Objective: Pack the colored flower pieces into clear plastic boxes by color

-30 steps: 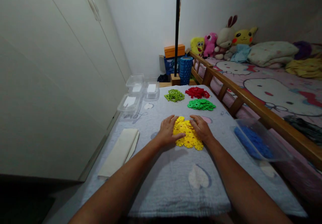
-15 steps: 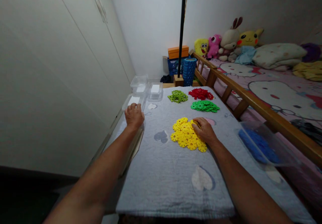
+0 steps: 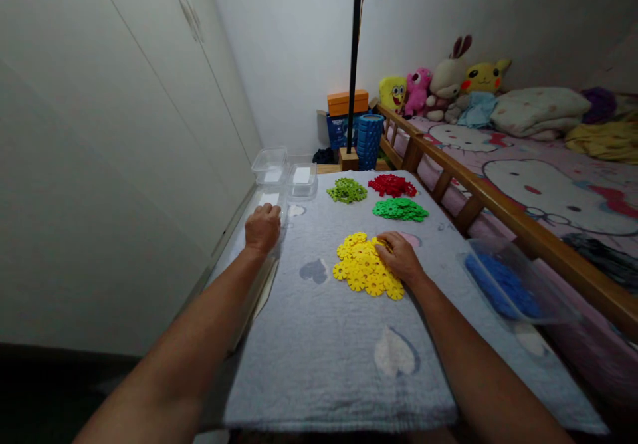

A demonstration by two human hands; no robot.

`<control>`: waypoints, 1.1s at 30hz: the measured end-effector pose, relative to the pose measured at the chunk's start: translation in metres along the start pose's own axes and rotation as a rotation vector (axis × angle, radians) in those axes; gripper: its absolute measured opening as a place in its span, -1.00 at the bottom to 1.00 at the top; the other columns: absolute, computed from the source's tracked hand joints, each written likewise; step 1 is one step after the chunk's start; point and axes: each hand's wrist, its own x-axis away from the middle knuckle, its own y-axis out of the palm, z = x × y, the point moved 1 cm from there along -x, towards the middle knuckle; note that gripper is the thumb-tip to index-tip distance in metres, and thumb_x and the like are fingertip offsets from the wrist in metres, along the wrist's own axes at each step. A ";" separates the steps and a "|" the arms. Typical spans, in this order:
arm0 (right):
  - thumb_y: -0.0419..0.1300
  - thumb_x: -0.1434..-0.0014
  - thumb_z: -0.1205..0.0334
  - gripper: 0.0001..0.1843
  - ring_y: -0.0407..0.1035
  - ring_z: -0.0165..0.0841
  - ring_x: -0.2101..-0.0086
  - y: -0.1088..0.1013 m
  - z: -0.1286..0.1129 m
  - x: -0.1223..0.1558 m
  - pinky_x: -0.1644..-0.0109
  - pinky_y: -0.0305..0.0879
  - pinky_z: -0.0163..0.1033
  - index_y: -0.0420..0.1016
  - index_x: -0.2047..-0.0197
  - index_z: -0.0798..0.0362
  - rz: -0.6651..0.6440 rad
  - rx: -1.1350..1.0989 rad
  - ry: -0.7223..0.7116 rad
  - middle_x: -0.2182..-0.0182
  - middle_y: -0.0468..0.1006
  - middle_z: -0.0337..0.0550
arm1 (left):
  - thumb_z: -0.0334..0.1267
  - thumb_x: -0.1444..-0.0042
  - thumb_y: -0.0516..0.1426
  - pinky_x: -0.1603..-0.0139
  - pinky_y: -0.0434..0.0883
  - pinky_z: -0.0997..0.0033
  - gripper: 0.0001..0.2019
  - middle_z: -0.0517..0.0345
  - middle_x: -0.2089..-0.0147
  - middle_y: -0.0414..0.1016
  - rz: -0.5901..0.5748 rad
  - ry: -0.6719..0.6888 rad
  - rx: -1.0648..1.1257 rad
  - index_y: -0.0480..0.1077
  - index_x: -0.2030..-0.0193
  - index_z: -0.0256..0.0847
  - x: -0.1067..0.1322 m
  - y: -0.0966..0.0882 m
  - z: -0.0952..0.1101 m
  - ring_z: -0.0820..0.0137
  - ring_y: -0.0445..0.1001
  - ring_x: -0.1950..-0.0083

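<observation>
The right hand (image 3: 399, 258) is laid on the right edge of the yellow pile (image 3: 359, 266), which lies mid-tabletop (image 3: 323, 344) on a grey-blue cloth. Its grip is wide and flat, the fingers spread over the pieces and nothing held. The left hand (image 3: 262, 226) is set at the left edge of the tabletop, on the near end of a clear box (image 3: 272, 198). The fingers are bent over the box, but whether the grip is closed on it cannot be told. A folded cloth (image 3: 260, 292) is seen just under the left forearm.

Farther off, three more piles are laid out: a lime pile (image 3: 346, 190) to the left, a red pile (image 3: 391, 184) to the right, and a green pile (image 3: 399, 209) just nearer than the red. Two far boxes (image 3: 270, 165) stand side by side beyond the left hand. At the right edge, blue pieces (image 3: 501, 283) are held in a clear tub (image 3: 548, 301). A bed (image 3: 528, 171) runs along the right, and a dark pole (image 3: 353, 65) stands at the far end.
</observation>
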 end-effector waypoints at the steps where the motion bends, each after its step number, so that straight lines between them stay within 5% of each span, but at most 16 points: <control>1: 0.16 -0.15 0.17 -0.79 0.43 -0.17 0.12 0.000 0.000 0.000 -0.04 0.33 -0.06 0.54 0.19 0.05 -0.002 0.000 -0.002 0.20 0.58 0.00 | -0.41 -0.26 0.05 0.10 0.29 0.26 -0.83 -0.05 0.08 0.46 0.000 0.028 0.007 0.44 0.10 -0.20 0.004 -0.002 0.009 0.17 0.38 0.03; 9: 0.16 -0.17 0.18 -0.82 0.43 -0.18 0.13 0.001 0.001 0.000 -0.03 0.33 -0.06 0.53 0.21 0.03 -0.003 0.012 -0.025 0.21 0.59 -0.02 | -0.34 -0.24 0.15 0.06 0.37 0.25 -0.90 0.02 0.09 0.49 -0.033 0.224 0.199 0.44 0.13 -0.12 0.055 -0.027 0.091 0.18 0.43 0.03; 15: 0.17 -0.16 0.18 -0.82 0.43 -0.18 0.14 0.001 0.002 0.000 -0.03 0.33 -0.07 0.55 0.21 0.02 0.001 0.007 -0.024 0.21 0.59 -0.03 | -0.33 -0.17 0.24 0.03 0.40 0.25 -0.92 0.09 0.17 0.50 -0.030 0.180 0.520 0.42 0.22 -0.11 0.072 -0.036 0.117 0.23 0.45 0.07; 21: 0.16 -0.15 0.20 -0.83 0.43 -0.19 0.13 0.001 0.001 0.000 -0.03 0.33 -0.07 0.54 0.21 0.02 -0.007 0.003 -0.022 0.21 0.59 -0.03 | -0.31 -0.15 0.24 0.07 0.40 0.28 -0.91 0.12 0.23 0.46 0.226 0.028 0.715 0.39 0.28 -0.14 0.070 -0.052 0.106 0.28 0.44 0.16; 25: 0.16 -0.17 0.20 -0.82 0.43 -0.18 0.13 0.001 0.002 0.000 -0.04 0.33 -0.06 0.54 0.21 0.04 -0.013 0.006 -0.025 0.20 0.58 -0.01 | -0.22 -0.13 0.25 0.21 0.38 0.38 -0.88 0.18 0.25 0.44 0.425 -0.205 0.876 0.40 0.27 -0.16 0.067 -0.057 0.086 0.39 0.39 0.28; 28: 0.16 -0.17 0.21 -0.83 0.43 -0.18 0.12 0.000 0.001 0.000 -0.04 0.33 -0.07 0.54 0.20 0.03 -0.018 0.011 -0.030 0.20 0.59 -0.02 | -0.17 -0.10 0.27 0.29 0.34 0.45 -0.82 0.24 0.32 0.41 0.557 -0.475 1.028 0.39 0.28 -0.19 0.064 -0.046 0.067 0.46 0.35 0.35; 33: 0.17 -0.17 0.20 -0.83 0.43 -0.19 0.13 -0.001 0.001 0.000 -0.04 0.33 -0.08 0.54 0.20 0.02 -0.015 0.009 -0.029 0.20 0.58 -0.03 | -0.15 -0.04 0.28 0.28 0.35 0.47 -0.77 0.28 0.37 0.36 0.670 -0.723 1.145 0.36 0.30 -0.22 0.060 -0.020 0.042 0.49 0.34 0.35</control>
